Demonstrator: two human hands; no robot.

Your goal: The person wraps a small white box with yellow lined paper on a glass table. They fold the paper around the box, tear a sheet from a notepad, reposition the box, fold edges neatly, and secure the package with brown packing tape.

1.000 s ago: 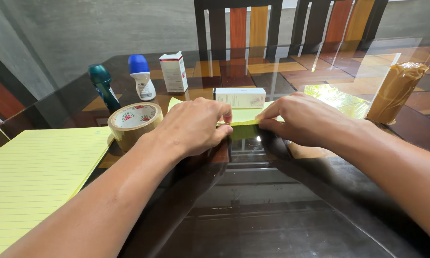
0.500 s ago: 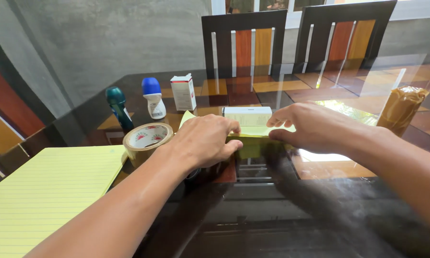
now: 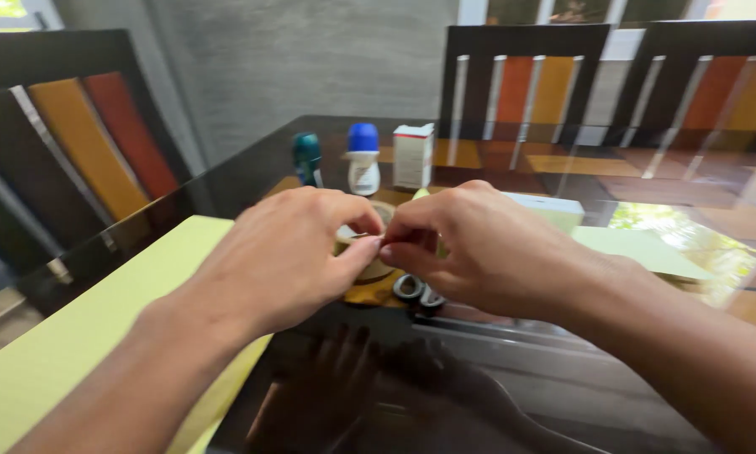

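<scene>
This looks like a dining area in a home. A dark glass-topped table (image 3: 512, 370) reflects the room, and tall dark wooden chairs with orange, red and yellow slats stand around it: two on the far side (image 3: 521, 80) and one at the left (image 3: 75, 143). A grey textured wall (image 3: 310, 59) runs behind, with window daylight at the far edge. Household items sit on the far part of the table: roll-on bottles (image 3: 363, 160), a small white carton (image 3: 413, 155) and a yellow writing pad (image 3: 84, 328) at the near left.

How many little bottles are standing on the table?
2: a teal bottle at the far left of the row, and a white bottle with a blue cap just right of it, beside the small box. The hands could hide more.
</scene>
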